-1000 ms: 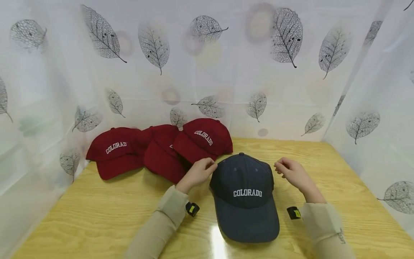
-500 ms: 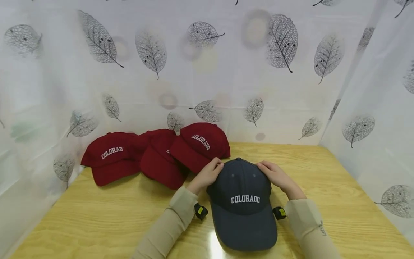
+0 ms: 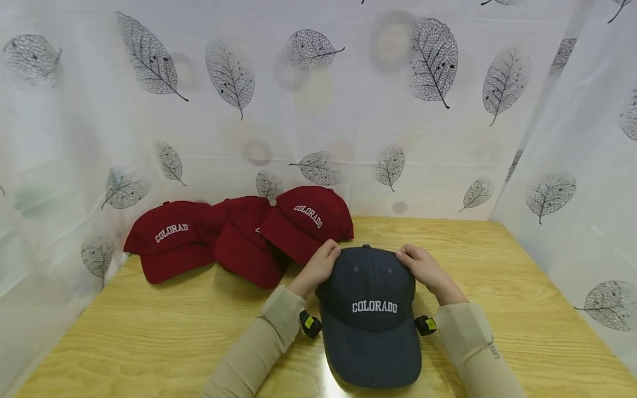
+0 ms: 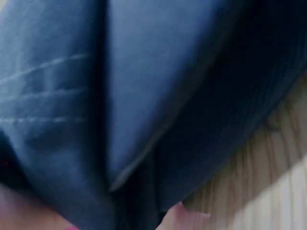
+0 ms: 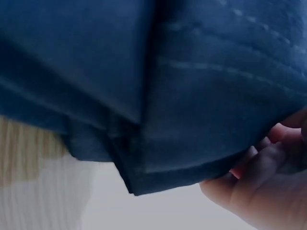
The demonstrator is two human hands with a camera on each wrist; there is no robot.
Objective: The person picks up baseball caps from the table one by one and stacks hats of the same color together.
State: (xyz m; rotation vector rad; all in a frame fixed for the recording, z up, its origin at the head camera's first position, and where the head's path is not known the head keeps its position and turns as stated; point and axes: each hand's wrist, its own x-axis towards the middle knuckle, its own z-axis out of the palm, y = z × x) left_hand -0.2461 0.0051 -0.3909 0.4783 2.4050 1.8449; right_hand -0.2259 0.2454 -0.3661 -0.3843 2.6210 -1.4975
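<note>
A navy baseball cap lettered COLORADO lies at the front middle of the table, its brim toward me. At the upper left of its crown, my left hand pinches the fabric. My right hand grips the upper right side in the same way. Close up in the right wrist view, curled fingers hold the edge of the navy fabric. The left wrist view is filled by stitched navy cloth, with only blurred bits of the hand at the bottom.
Left of the navy cap, three dark red COLORADO caps lie overlapping: a left one, a middle one and a right one. The right one sits just behind my left hand. Leaf-printed white curtains enclose the wooden table.
My right hand has come in from the right and taken hold of the navy cap. My left hand has also closed on it. The cap has shifted slightly left.
</note>
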